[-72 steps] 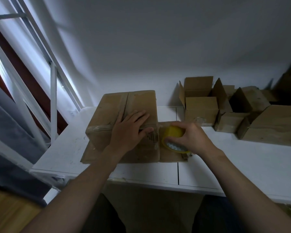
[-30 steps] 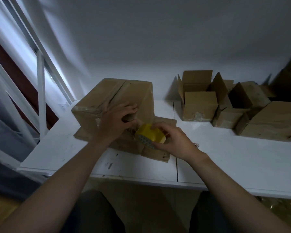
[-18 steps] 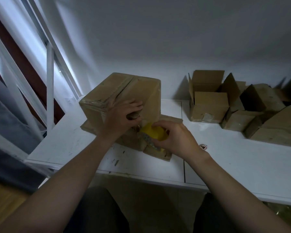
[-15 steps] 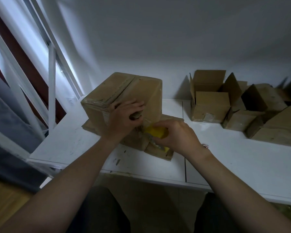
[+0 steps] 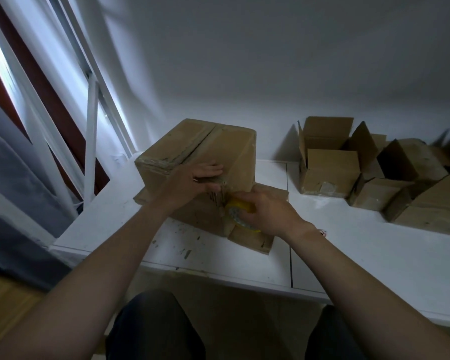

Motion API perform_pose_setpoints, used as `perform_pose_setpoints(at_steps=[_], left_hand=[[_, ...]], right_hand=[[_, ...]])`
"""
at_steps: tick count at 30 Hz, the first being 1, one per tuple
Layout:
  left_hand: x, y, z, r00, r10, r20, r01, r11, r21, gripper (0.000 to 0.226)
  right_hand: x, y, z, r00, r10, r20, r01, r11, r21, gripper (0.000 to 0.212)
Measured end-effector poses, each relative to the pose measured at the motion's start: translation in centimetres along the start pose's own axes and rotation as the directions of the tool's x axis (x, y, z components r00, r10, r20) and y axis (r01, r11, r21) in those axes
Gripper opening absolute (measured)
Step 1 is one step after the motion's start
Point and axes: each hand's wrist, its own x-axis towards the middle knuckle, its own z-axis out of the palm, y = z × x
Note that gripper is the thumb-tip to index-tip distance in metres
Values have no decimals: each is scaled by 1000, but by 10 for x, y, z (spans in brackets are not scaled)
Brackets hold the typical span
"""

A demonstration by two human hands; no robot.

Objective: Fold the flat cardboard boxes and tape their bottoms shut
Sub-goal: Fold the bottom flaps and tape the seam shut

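left hand [image 5: 196, 178] on box [image 5: 235, 148], right hand [image 5: 269, 212] gripping apparent tape roll [image 5: 235, 211]

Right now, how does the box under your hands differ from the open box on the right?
The near box has its upward flaps folded shut; the open box has flaps standing up. The left hand presses on the near box and the right hand holds the yellow tape roll at it; the open box is untouched. Both are brown cardboard.
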Motion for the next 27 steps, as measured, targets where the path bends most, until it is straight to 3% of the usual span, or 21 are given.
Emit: perform_pose_setpoints(at_steps=[5,7,10,12,14,17,20,23,25,27], left_hand=[[-2,4,6,995,-69,-74,77,991,110,46],[-13,6,16,966,-74,-248,121,976,180,40],[-42,22,38,811,-190,-553,270,960,67,23],[-60,24,57,782,-411,-468,389,909,-149,18],[-69,27,73,776,-595,-210,498,781,-376,32],[-64,39,86,756,-654,23,502,558,-661,38],[-50,51,98,734,-678,37,489,490,-722,41],[-40,52,114,670,-742,4,516,462,-722,78],[-37,48,121,643,-764,-43,519,476,-710,103],[-36,52,126,642,-761,-100,488,505,-711,99]], right_hand=[[12,-4,-4,997,28,73,-22,997,-79,48],[15,-7,-2,995,29,94,-19,994,-111,54],[13,-10,0,994,31,108,-24,997,-68,61],[10,-8,0,996,20,84,-24,999,46,59],[5,-5,-1,998,32,55,-39,988,147,65],[-3,2,-3,995,88,51,-96,977,189,90],[-13,11,-6,995,85,58,-97,959,266,92],[-32,42,-2,997,65,-31,-51,942,333,63],[-45,79,6,984,122,-128,-101,982,158,41],[-58,118,12,951,297,-91,-306,946,-106,48]])
